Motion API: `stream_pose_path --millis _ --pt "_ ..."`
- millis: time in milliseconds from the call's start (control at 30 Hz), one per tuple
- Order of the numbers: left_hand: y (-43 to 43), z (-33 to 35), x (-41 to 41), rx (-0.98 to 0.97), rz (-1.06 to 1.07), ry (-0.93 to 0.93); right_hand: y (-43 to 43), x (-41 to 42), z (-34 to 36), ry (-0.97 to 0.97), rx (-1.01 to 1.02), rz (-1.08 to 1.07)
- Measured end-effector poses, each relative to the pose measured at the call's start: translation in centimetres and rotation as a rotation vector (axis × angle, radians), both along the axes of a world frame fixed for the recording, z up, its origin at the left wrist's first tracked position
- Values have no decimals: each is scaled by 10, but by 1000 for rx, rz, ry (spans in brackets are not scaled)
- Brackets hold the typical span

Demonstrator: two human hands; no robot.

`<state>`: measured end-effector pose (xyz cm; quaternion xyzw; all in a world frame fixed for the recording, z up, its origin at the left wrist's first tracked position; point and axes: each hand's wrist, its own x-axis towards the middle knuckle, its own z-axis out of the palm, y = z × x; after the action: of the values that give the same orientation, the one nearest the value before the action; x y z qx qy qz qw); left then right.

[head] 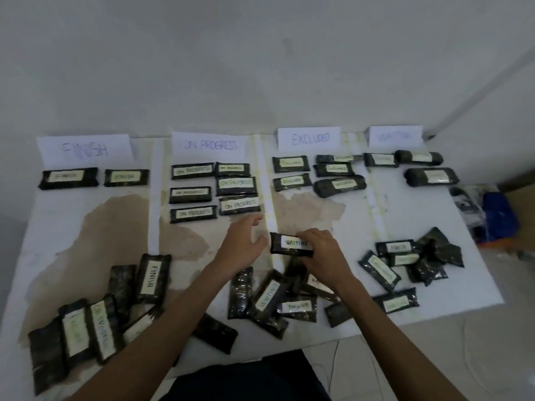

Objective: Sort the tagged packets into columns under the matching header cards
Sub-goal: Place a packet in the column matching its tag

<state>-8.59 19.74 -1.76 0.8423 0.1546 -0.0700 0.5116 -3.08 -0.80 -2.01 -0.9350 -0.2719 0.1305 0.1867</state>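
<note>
White paper-covered bench (58,227) is seen beneath four white paper header cards (309,138); sixteen or so packets are already ranked; three loose heaps remain; a dark plastic packet tagged WAITING (285,243) is gripped by the right hand (321,256), near the bench's middle; the left hand (241,241) is held open, empty.

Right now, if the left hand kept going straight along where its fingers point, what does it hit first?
Most likely the lowest right ON PROGRESS packet. The left hand is open, fingers aimed up-right toward the far side, and that packet lies just beyond the fingertips. Height above the table is unclear, so it could pass over.
</note>
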Motion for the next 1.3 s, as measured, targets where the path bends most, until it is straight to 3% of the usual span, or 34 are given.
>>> stream_pose_path --millis 300,600,967,1100,1300 --pt "-108 1 84 101 -239 -33 -125 75 6 -8 -26 -178" --pt "-177 -27 164 211 -332 -36 -203 169 -27 49 -111 -222" --pt "-240 -70 217 289 -458 25 -236 241 -71 12 -137 -114" --pt "-254 -84 227 312 -446 -33 -241 256 -86 -36 -127 -25" --pt "-265 -96 250 362 -410 -86 -233 303 -91 -71 -86 -57"
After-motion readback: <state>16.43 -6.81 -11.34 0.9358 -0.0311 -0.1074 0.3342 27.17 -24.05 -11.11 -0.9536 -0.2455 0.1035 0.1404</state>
